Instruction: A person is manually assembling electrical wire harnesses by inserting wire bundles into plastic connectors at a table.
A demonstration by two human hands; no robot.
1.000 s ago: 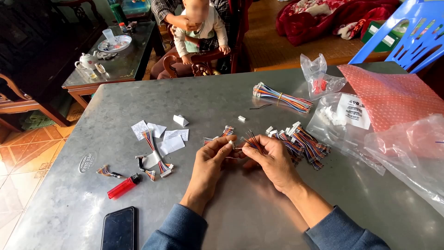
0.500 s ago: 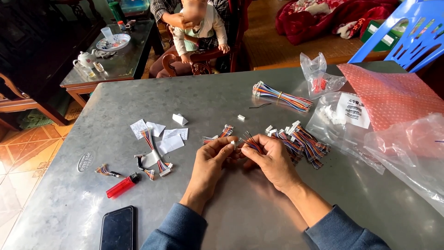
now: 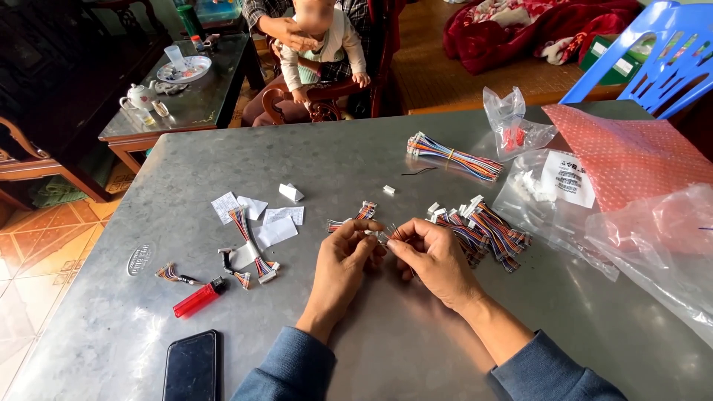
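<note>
My left hand [image 3: 342,263] and my right hand [image 3: 434,256] meet over the middle of the grey metal table [image 3: 356,160]. Between their fingertips they pinch a small multicoloured wire harness [image 3: 384,235] with a white connector. Just behind the hands lies another short wire piece [image 3: 358,214]. A heap of finished coloured wire harnesses [image 3: 483,229] with white plugs sits right of my right hand. A tied bundle of loose coloured wires [image 3: 451,156] lies farther back.
Paper slips [image 3: 264,217], wire pieces [image 3: 249,249], a red lighter [image 3: 199,298] and a black phone [image 3: 191,365] lie at left. Clear plastic bags [image 3: 553,189] and a red bag [image 3: 631,152] fill the right. A person holding a child [image 3: 319,52] sits behind; a blue chair [image 3: 657,63] stands at the back right.
My hands stay in the same spot, with only small finger movements on the wire harness. The child behind the table has shifted slightly.
</note>
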